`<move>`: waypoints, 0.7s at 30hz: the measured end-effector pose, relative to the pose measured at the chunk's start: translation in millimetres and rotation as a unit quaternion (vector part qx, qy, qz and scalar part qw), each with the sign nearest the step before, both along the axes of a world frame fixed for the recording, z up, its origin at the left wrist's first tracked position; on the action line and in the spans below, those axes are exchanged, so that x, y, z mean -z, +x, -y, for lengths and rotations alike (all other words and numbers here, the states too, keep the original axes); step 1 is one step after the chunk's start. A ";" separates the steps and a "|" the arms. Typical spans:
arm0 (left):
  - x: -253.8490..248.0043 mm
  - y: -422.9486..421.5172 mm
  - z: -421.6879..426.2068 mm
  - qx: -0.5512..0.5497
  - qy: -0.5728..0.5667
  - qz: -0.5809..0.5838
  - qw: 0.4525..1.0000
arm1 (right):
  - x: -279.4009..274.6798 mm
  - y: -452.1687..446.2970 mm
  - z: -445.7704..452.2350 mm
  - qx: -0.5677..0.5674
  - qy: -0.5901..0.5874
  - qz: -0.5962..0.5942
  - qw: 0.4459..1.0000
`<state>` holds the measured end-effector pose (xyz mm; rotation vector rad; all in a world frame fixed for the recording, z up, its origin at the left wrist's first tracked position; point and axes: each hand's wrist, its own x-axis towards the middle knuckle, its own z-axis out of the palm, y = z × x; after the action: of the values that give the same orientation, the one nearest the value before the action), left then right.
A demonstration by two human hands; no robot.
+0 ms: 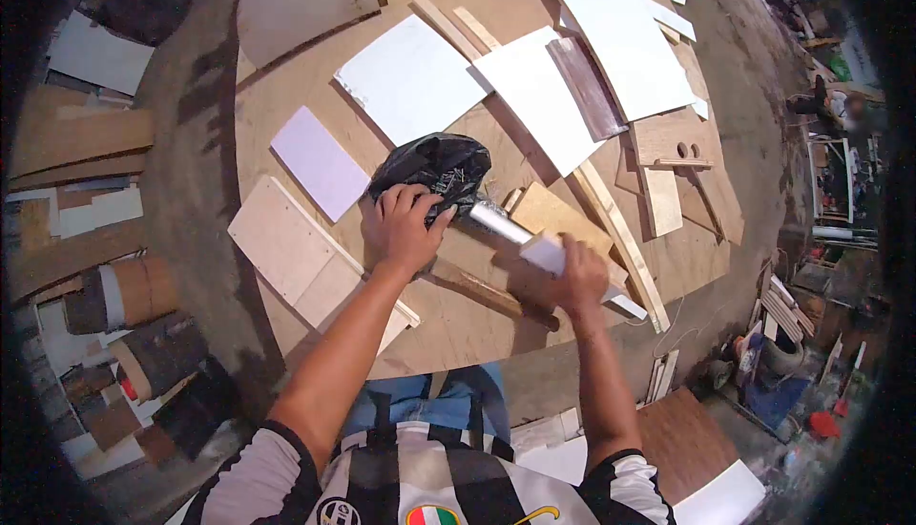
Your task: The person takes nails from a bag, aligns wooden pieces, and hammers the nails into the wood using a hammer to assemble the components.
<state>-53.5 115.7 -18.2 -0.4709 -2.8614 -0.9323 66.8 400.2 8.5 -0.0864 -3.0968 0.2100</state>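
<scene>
My left hand (410, 227) is at the near edge of a black plastic bag (396, 167), fingers curled over its rim. Small nails (455, 181) show inside the bag's opening. My right hand (580, 279) is closed on a small white-faced wooden block (544, 252), slightly blurred. Just beyond the block lies a shiny silver tube-like piece (500, 223); whether the two touch I cannot tell. Between my hands a brown wooden handle (491, 296) rests on the plywood tabletop (439, 339), its far end hidden near my left hand. A yellowish board (563, 215) sits beyond my right hand.
White panels (410, 76) and several wood strips (620, 248) cover the table's far side. A pale purple board (320, 162) and a light plywood piece (296, 248) lie at left. Offcuts (81, 143) are piled on the left floor; a brown board (687, 444) is at lower right.
</scene>
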 end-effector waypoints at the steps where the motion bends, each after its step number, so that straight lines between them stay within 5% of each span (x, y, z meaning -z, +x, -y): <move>1: 1.8 2.5 0.3 0.000 -0.003 0.003 1.000 | 1.4 -2.1 -7.9 0.033 0.000 -0.055 0.998; 5: -1.3 6.2 -6.6 -0.013 -0.005 -0.005 1.000 | 27.8 -19.5 -28.1 0.045 0.068 -0.071 0.994; 17: 5.8 -11.7 12.8 -0.048 0.061 0.033 0.996 | 1.7 -70.5 -28.6 0.122 -0.011 0.012 0.992; 21: -22.4 -30.1 10.1 -0.063 -0.025 0.004 0.998 | 3.9 -69.5 -13.7 0.049 0.001 -0.017 0.999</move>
<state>-83.6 105.6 4.2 -0.2872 -2.8884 -0.8462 -2.7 413.9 4.5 -0.2308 -3.0495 0.2020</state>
